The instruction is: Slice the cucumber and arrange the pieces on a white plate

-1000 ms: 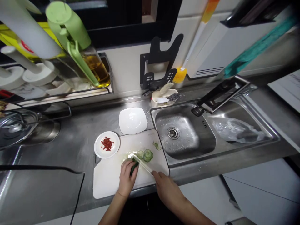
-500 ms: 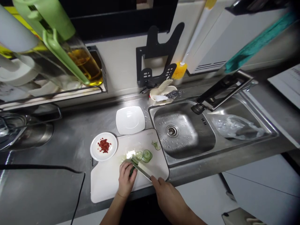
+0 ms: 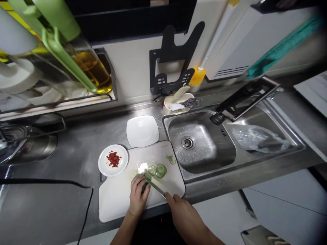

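My left hand [image 3: 138, 196] is closed around a piece of cucumber [image 3: 145, 186], pressing it on the white cutting board [image 3: 114, 200]. In my right hand [image 3: 182, 211] is a knife [image 3: 156, 188] gripped by the handle, its blade angled up and left against the cucumber's cut end, close to my left fingertips. Several cucumber slices [image 3: 160, 170] lie beyond the blade, some overlapping. Thin green peelings [image 3: 171, 158] rest near the board's right edge. My right hand covers the knife handle.
A round plate [image 3: 101, 163] of chopped red bits stands at the board's left corner, and a white square plate [image 3: 142, 130] behind it. The steel sink [image 3: 204, 149] is to the right, with a faucet [image 3: 224, 109] and a plastic bag [image 3: 258, 137]. An oil bottle [image 3: 93, 73] sits on a shelf.
The view has shifted very slightly. Both hands, the knife and the cucumber keep almost the same places on the board, and the slices look unchanged.
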Available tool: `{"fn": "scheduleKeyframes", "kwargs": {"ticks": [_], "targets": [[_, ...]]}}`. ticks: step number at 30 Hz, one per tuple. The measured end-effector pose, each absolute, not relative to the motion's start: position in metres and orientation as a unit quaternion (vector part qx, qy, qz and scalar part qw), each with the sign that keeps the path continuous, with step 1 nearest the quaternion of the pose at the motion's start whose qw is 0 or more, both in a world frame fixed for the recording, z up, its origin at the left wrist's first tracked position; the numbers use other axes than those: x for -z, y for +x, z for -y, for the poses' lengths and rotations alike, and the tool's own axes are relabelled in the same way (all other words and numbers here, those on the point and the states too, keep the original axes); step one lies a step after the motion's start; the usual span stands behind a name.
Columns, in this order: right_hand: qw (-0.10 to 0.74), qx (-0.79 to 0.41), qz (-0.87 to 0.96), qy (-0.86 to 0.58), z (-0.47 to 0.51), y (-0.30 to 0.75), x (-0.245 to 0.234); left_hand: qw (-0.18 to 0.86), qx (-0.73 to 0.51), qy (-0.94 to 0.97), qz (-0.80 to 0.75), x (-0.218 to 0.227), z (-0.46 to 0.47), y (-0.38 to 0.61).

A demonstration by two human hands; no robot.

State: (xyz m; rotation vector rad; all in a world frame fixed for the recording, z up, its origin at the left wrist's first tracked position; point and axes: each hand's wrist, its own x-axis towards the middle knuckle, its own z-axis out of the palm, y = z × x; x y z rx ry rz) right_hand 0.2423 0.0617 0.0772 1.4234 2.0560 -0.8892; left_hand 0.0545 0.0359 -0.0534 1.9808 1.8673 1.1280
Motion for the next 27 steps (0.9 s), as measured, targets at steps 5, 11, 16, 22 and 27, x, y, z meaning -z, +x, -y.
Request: {"fn": "scheduleKeyframes", "kwargs": {"ticks": [5,11,16,22,27], "targets": [[0.245,0.333,-0.748,0.519,-0.063,0.242,-0.077,0.100,-0.381,0.671,-0.629,0.055,-0.035,0.054],[0.253,0.339,-0.748,0.512,-0.068,0.239,-0.082,0.111,-0.380,0.664,-0.635,0.057,-0.034,0.053],[0.263,0.335,-0.746,0.512,-0.074,0.235,-0.089,0.113,-0.382,0.662,-0.635,0.057,-0.034,0.053],[0.269,0.342,-0.741,0.511,-0.079,0.229,-0.091,0.112,-0.386,0.662,-0.632,0.054,-0.036,0.054],[0.267,0.333,-0.750,0.506,-0.078,0.228,-0.084,0.115,-0.391,0.659,-0.633,0.056,-0.036,0.054]]}}
